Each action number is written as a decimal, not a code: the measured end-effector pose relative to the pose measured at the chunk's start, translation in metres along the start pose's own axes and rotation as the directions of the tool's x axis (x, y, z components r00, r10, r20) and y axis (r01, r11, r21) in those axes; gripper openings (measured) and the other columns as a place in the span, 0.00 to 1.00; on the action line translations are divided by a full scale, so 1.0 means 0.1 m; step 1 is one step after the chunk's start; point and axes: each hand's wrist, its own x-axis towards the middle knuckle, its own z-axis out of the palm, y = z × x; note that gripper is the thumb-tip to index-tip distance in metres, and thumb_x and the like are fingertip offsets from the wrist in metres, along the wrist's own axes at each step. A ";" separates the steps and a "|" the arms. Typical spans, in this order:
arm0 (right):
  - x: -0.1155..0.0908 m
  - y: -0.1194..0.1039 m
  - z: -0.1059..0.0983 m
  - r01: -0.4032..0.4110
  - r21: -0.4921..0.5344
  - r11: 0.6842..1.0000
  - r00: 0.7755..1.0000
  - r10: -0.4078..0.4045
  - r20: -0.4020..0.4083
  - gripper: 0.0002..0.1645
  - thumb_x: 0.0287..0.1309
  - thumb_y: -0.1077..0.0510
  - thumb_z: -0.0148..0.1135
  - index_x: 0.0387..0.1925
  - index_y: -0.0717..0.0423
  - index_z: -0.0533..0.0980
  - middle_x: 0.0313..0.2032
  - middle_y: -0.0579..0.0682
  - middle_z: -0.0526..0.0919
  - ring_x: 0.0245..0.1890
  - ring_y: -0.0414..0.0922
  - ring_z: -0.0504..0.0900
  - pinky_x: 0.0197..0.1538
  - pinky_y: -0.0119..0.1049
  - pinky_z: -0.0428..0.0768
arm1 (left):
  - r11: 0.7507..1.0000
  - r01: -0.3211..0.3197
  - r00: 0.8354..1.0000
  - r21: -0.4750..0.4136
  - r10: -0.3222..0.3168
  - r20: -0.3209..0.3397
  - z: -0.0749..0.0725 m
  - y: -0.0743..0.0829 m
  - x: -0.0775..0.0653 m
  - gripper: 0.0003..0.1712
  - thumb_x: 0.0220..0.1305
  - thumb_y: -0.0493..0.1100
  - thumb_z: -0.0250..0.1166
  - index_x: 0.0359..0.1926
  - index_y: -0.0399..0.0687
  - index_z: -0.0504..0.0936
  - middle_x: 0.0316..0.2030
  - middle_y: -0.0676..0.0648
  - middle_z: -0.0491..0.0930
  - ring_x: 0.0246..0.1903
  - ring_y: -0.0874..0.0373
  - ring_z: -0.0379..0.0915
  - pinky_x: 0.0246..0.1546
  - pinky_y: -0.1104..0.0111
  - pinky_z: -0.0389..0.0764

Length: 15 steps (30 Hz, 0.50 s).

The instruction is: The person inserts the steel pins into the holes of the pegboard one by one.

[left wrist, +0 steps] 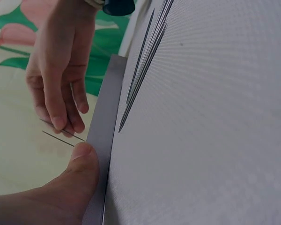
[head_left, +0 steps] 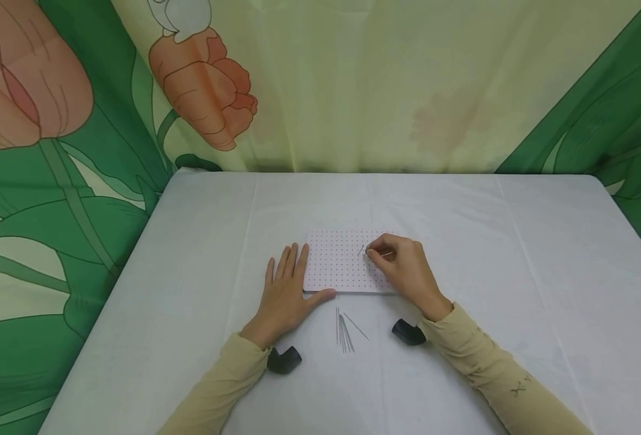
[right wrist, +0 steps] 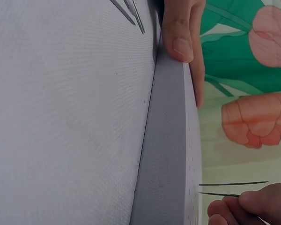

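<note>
A white board (head_left: 328, 266) with a grid of small dots lies flat on the table. My left hand (head_left: 284, 293) rests along its left side with fingers spread and straight, its thumb (left wrist: 82, 161) against the front edge. Over the right part of the board, my right hand (head_left: 409, 269) pinches a thin metal needle (right wrist: 218, 193) between thumb and fingers, the needle's lower end at the dotted surface. Close beside it, another needle (right wrist: 234, 183) stands up from the board with no hand on it. Whether either tip has gone into the board is too small to tell.
Several loose needles (head_left: 344, 335) lie in a bunch on the white tablecloth (head_left: 190, 290), in front of the board. A black wrist device sits below each hand, one at the left wrist (head_left: 284, 360) and one at the right (head_left: 409, 332). A printed curtain (head_left: 353, 84) hangs behind the table.
</note>
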 end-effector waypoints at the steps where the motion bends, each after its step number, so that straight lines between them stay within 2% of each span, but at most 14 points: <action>1: 0.00 0.01 0.01 0.000 0.003 1.000 1.000 0.000 -0.001 0.02 0.59 0.66 0.67 0.34 0.61 0.84 0.35 0.54 0.88 0.34 0.47 0.87 0.41 0.41 0.85 | 1.000 -0.002 1.000 0.000 0.002 -0.002 0.00 0.00 0.00 0.62 0.59 0.74 0.59 0.80 0.48 0.41 0.79 0.40 0.40 0.79 0.46 0.30 0.75 0.47 0.31; 15: 0.01 0.01 0.03 -0.002 -0.009 1.000 1.000 0.002 -0.013 0.02 0.60 0.65 0.67 0.34 0.61 0.84 0.35 0.55 0.88 0.35 0.48 0.87 0.42 0.41 0.86 | 1.000 -0.007 1.000 0.002 0.008 -0.011 0.00 0.00 -0.01 0.62 0.59 0.75 0.58 0.80 0.49 0.41 0.79 0.41 0.40 0.79 0.46 0.30 0.75 0.47 0.31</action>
